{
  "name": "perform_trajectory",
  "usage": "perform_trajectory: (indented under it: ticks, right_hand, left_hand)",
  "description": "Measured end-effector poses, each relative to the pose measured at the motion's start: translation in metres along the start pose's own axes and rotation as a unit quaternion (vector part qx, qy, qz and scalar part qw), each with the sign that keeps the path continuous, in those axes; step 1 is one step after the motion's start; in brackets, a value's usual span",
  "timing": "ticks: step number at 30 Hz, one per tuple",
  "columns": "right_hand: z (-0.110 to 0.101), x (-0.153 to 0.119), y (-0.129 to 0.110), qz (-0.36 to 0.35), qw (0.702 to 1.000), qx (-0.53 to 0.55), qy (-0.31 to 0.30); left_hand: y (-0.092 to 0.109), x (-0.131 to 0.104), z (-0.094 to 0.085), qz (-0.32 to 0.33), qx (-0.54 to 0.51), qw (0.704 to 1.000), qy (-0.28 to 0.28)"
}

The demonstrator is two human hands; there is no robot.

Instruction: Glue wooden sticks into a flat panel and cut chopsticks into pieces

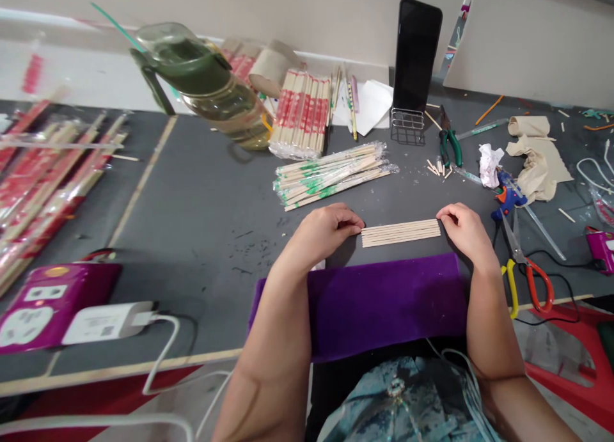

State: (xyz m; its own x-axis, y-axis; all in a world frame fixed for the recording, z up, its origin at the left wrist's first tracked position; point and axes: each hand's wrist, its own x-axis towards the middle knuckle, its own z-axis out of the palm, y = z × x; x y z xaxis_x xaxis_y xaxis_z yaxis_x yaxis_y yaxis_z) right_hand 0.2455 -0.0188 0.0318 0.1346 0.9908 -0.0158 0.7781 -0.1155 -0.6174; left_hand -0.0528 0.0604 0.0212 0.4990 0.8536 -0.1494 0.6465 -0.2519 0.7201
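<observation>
Several thin wooden sticks [401, 233] lie side by side in a flat row on the dark grey table. At the row's left end, my left hand [330, 229] has its thumb and fingers closed together at the tips of the sticks. Curled in the same way, my right hand [464, 232] touches the upper right corner of the row with its fingertips. A folded purple cloth [384, 301] lies just in front of the sticks, under my forearms. Behind them are chopsticks in green-printed wrappers [330, 173].
A green-lidded jug [215, 90], red-printed chopstick packs [301, 112] and a phone on a wire stand [416, 58] line the back. Pliers [449, 138], a blue glue gun [509, 196] and scissors [522, 263] lie right. A purple power strip [96, 279] sits left.
</observation>
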Motion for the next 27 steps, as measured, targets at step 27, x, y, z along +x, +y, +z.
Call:
perform_trajectory:
  ticks: [27]
  right_hand:
    - [0.0011,-0.0002,-0.0009,0.028,1.000,-0.010,0.003]
  left_hand:
    - [-0.0035,0.0016,0.0018,0.012,0.003,1.000,0.000]
